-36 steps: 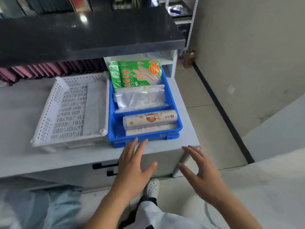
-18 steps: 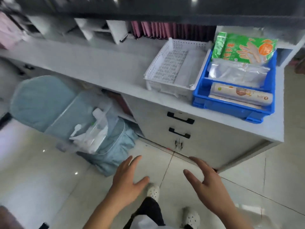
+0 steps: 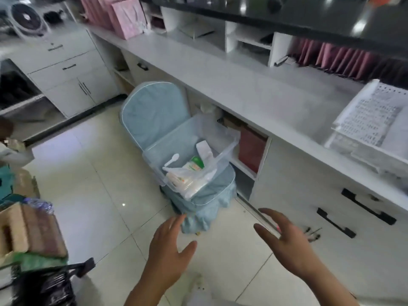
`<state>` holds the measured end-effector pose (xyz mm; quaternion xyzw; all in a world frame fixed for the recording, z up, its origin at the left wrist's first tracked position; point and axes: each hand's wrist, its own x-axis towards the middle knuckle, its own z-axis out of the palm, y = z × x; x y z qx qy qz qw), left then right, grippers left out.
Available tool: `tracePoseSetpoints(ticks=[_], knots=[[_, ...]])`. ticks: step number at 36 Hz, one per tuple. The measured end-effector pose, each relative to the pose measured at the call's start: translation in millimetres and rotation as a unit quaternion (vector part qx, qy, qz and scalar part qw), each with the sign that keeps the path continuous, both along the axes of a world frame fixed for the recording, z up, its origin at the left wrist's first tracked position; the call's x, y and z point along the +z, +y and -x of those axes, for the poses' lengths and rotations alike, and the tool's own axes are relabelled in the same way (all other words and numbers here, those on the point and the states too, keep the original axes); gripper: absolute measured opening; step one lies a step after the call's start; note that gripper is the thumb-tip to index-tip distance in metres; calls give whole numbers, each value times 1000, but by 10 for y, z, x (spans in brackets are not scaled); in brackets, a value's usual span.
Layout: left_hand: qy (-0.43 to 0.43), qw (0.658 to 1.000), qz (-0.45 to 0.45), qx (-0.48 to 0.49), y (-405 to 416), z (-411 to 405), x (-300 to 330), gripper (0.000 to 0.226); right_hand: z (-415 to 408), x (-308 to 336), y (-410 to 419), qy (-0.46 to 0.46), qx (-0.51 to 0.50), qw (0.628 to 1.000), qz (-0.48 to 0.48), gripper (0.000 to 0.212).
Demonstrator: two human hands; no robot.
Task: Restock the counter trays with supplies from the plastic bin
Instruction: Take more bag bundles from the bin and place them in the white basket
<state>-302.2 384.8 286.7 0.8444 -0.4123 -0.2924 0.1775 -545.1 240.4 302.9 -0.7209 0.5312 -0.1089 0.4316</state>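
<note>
A clear plastic bin (image 3: 154, 161) rests on the seat of a light-blue covered chair (image 3: 150, 113) under the counter. Inside it lie white plastic spoons (image 3: 171, 161), a green-and-white packet (image 3: 194, 164) and clear bagged supplies (image 3: 187, 182). A white perforated tray (image 3: 366, 120) sits on the grey counter (image 3: 254, 93) at the far right, partly cut off by the frame edge. My left hand (image 3: 170, 250) and my right hand (image 3: 291, 244) hover over the floor, in front of the chair, fingers spread and holding nothing.
White drawers with black handles (image 3: 335, 223) are below the counter to the right. Pink bags (image 3: 128, 17) stand on the counter's far end. A cardboard box (image 3: 31, 230) and black bags (image 3: 44, 288) crowd the lower left. A white cabinet (image 3: 70, 71) stands at the back left.
The view has swung left from the blue tray to the chair and bin. The blue tray has left the view. Both hands stay spread and empty.
</note>
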Motion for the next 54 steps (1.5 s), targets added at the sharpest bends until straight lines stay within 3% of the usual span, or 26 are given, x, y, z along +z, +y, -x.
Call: tracePoseSetpoints(ticks=[8, 14, 24, 32, 36, 42, 47, 51, 54], knots=[[49, 995, -55, 70, 247, -891, -271, 73, -1039, -75, -186, 25, 45, 999, -19, 45], [83, 990, -79, 82, -42, -1266, -518, 73, -1531, -309, -684, 57, 66, 996, -34, 40], [136, 973, -108, 154, -1197, -1802, -816, 70, -2498, -839, -2015, 65, 153, 984, -70, 45], [234, 935, -84, 252, -2550, -2112, -1303, 61, -3199, -1701, -3161, 209, 300, 929, -59, 55], [307, 880, -99, 349, -3155, -2341, -1793, 57, -3339, -2231, -3445, 283, 359, 889, 33, 55], [418, 730, -109, 530, -3582, -2544, -2587, 60, -3209, -2784, -3465, 311, 358, 872, 121, 59], [443, 667, -129, 584, -3727, -2550, -3244, 62, -3214, -2983, -3390, 289, 314, 888, 173, 49], [429, 653, -110, 615, -3828, -2552, -3649, 47, -3229, -3051, -3380, 285, 291, 894, 186, 48], [430, 591, -54, 681, -3910, -2556, -3826, 31, -3211, -3093, -3381, 271, 285, 898, 196, 47]])
